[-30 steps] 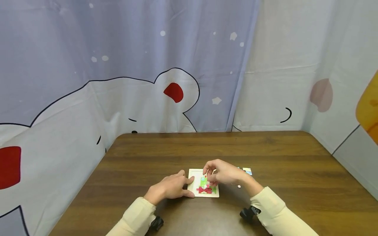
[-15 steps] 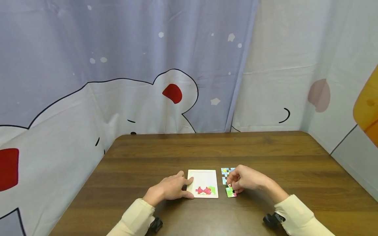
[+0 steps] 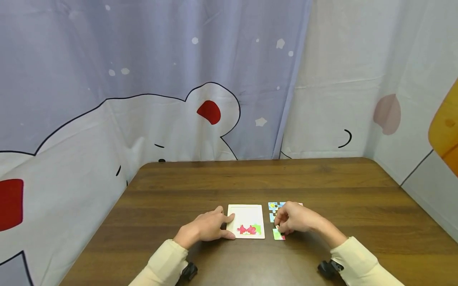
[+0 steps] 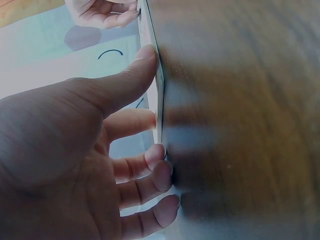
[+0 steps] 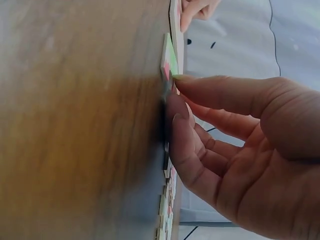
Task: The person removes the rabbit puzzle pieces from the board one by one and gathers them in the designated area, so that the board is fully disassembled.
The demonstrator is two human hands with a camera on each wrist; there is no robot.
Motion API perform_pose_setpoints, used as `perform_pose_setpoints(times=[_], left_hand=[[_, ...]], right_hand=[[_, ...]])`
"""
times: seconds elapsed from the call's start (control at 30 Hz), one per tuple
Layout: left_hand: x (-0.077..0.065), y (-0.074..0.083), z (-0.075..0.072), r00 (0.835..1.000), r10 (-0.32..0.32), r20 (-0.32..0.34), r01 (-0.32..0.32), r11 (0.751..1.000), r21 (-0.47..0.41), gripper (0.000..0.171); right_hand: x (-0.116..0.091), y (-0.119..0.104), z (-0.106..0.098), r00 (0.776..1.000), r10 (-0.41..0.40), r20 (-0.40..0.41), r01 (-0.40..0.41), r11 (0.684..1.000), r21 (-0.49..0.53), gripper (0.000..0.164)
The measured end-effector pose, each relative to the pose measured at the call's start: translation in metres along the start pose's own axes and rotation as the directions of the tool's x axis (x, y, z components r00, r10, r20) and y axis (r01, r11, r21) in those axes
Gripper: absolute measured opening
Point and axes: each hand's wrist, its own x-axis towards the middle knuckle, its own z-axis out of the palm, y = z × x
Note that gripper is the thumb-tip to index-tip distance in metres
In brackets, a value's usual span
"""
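My left hand (image 3: 207, 225) rests at the left edge of a shallow white puzzle tray (image 3: 247, 212), thumb and index finger pressing on its rim. In the left wrist view, the other fingertips touch the table. Red and green puzzle pieces (image 3: 249, 230) lie along the tray's bottom. Right of the tray, my right hand (image 3: 297, 218) pinches a green and pink puzzle piece (image 3: 277, 234) by its edge, low over the table. The right wrist view shows the thumb tip against this piece (image 5: 170, 55); the hand hides its far part.
Several blue-toned loose puzzle pieces (image 3: 273, 206) lie behind the right hand and partly under it. The brown wooden table (image 3: 200, 178) ends at a printed curtain (image 3: 171, 131) at the back and sides.
My right hand has moved from over the tray to its right side, carrying the green and pink puzzle piece out and down to the table. The left hand has stayed on the tray's edge.
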Motion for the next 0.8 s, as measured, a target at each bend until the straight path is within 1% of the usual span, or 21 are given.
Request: perform_pose_setpoints(times=[0.13,0.47,0.7,0.8], left_hand=[[-0.0005,0.0002,0.0004,1.000,0.001,-0.002,-0.001,1.000,-0.004,0.071],[-0.0018,0.0023,-0.0008,1.000,0.006,-0.011,-0.006,1.000,-0.007,0.070],[-0.0013,0.0031,-0.0018,1.000,0.006,-0.005,-0.006,1.000,-0.009,0.071],[-0.0016,0.0028,-0.0023,1.000,0.008,-0.008,-0.008,1.000,-0.008,0.071]], right_hand=[[0.0010,0.0002,0.0023,1.000,-0.014,-0.007,0.014,1.000,-0.011,0.012],[0.0010,-0.0029,0.0021,0.998,-0.050,-0.040,0.045,0.992,-0.117,0.015],[0.0008,-0.0041,0.0007,0.997,-0.053,-0.054,0.044,0.987,-0.154,0.016],[0.0021,-0.0064,-0.0018,0.995,-0.070,-0.074,0.056,0.982,-0.180,0.015]])
